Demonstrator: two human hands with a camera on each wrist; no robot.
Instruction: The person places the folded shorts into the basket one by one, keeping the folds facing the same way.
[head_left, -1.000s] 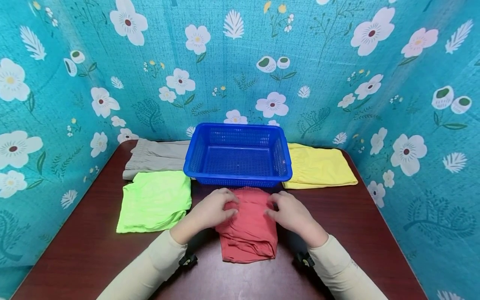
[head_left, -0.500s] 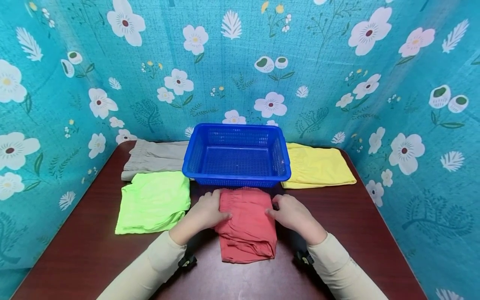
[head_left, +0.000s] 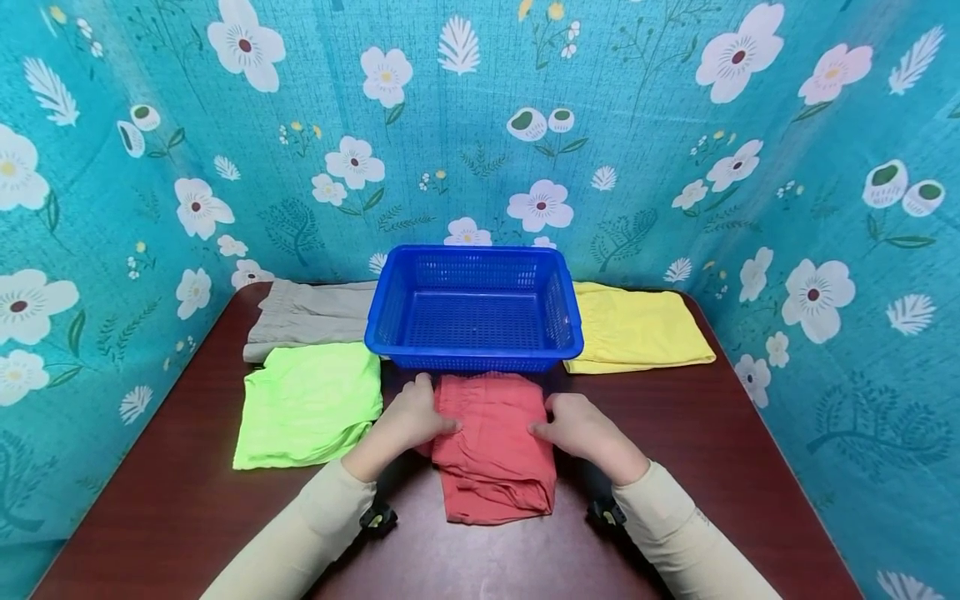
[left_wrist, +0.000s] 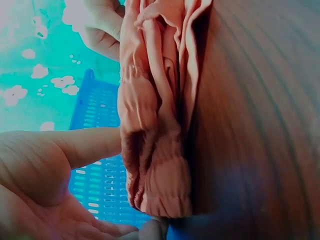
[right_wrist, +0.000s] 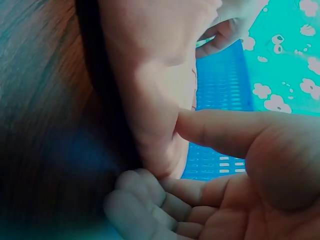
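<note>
A folded pair of red shorts (head_left: 495, 450) with a gathered elastic waistband (left_wrist: 167, 185) lies on the table in front of the blue basket. My left hand (head_left: 408, 421) grips its left edge, thumb on top and the other fingers at the side. On the opposite edge, my right hand (head_left: 585, 429) pinches the cloth. In the right wrist view, the right thumb presses the fabric while curled fingers (right_wrist: 132, 200) meet its lower edge. The left wrist view has the left thumb (left_wrist: 95, 145) against the cloth, with fingertips partly hidden below the waistband.
The blue plastic basket (head_left: 474, 363) stands at the back centre with nothing inside. Folded green shorts (head_left: 311, 404) and a grey garment (head_left: 315, 312) lie left of it, a folded yellow garment (head_left: 641, 329) right. A floral curtain (head_left: 472, 125) surrounds the dark table (head_left: 187, 508).
My left hand has moved left from the top of the red shorts to its left edge. The right fingers have drawn in at the right edge. The shorts have barely shifted.
</note>
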